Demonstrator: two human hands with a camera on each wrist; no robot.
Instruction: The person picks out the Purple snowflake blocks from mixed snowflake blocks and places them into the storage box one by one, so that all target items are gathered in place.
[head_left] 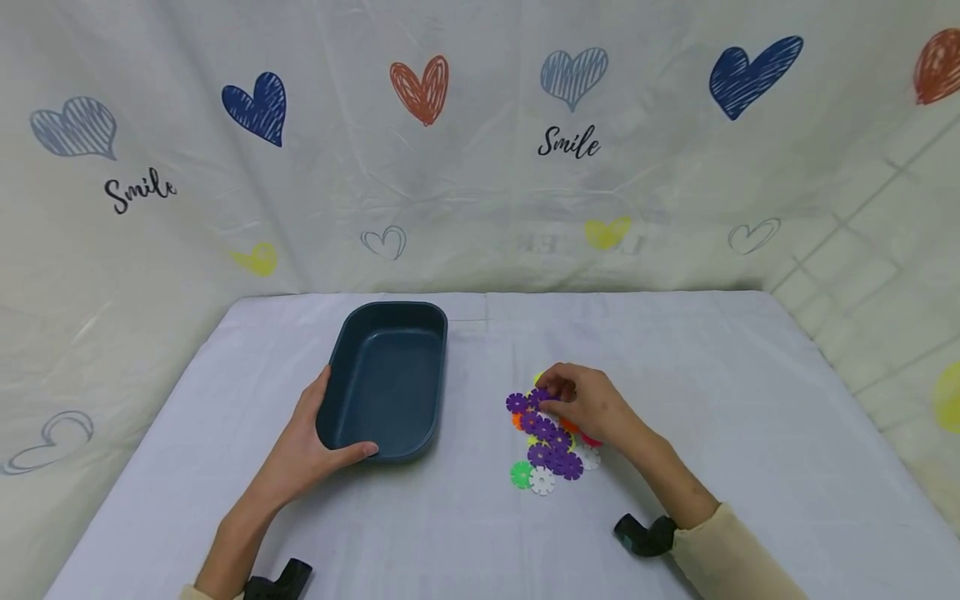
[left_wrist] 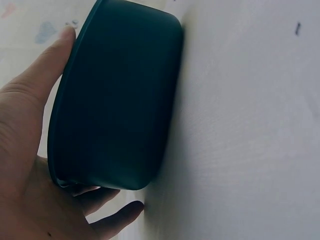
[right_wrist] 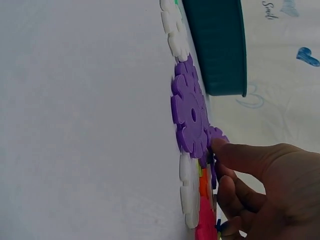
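Observation:
My left hand (head_left: 306,437) holds the near left corner of a deep dark teal plastic tray (head_left: 439,392). The thumb lies over the near rim, while the fingers go along the outer left wall, as the left wrist view also shows. Right of the tray lies a loose pile of flower-shaped plastic discs, mostly purple ones (head_left: 540,455). Over the pile's far end, my right hand (head_left: 592,404) pinches a purple flower-shaped disc (right_wrist: 218,133) between thumb and fingers. Its palm side covers part of the pile.
White discs (head_left: 542,481) and a green disc (head_left: 521,475) lie at the pile's near end, with orange and red ones partly covered. A white cloth (head_left: 465,542) covers the table. Behind it hangs a curtain (head_left: 480,183) printed with hearts.

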